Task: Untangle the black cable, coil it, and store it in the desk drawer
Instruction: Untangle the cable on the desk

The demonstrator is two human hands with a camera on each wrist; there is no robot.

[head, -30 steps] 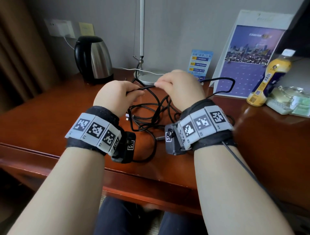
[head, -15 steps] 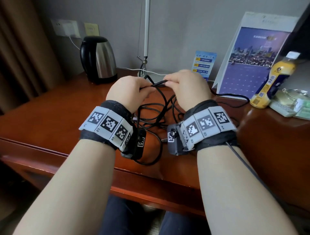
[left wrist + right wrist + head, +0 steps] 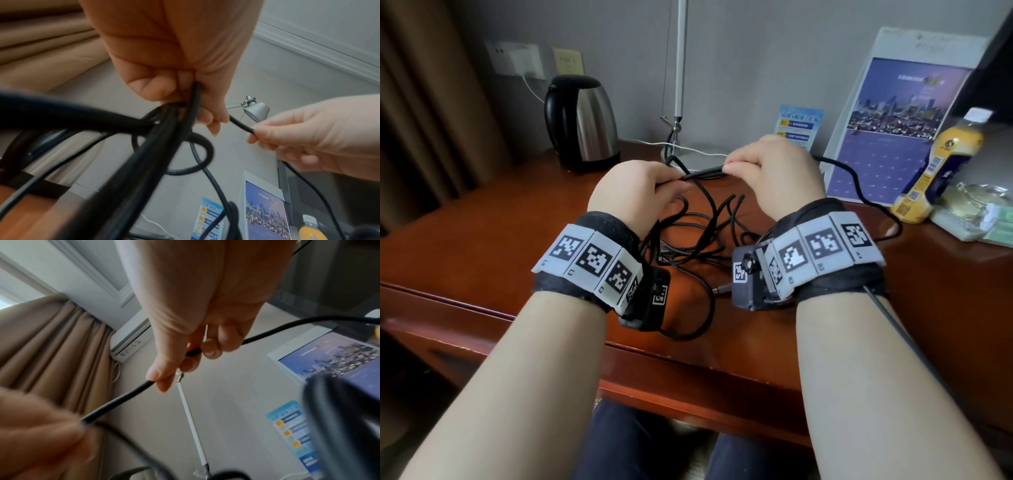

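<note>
Nearest, at the desk's (image 3: 482,226) front edge: two bare forearms with tagged wristbands, raised above the reddish wood. Just beyond the wrists, black cable (image 3: 698,240) in a loose tangle on the desktop, thin, round and matte, loops crossing one another between the two arms, one wide loop sagging toward the front edge. Not coiled, not in any drawer.

Above the tangle, left hand (image 3: 633,195) closed around several strands at once (from the left wrist view a bunch of them fanning out below the curled fingers (image 3: 156,87), one small closed loop hanging beneath). Right hand (image 3: 767,171) pinching a single strand between thumb and fingertips (image 3: 162,374), other fingers curled over it. Short straight stretch of cable taut between the two hands, well clear of the wood. Past the right hand, cable trailing off in a long arc to the right, down onto the desk near the bottle (image 3: 941,164).

Farther back: lamp base (image 3: 698,157) and thin white pole, white cord across it. Kettle (image 3: 580,123) at back left. Small blue card (image 3: 799,126) and large purple calendar (image 3: 893,130) leaning against the wall.
</note>
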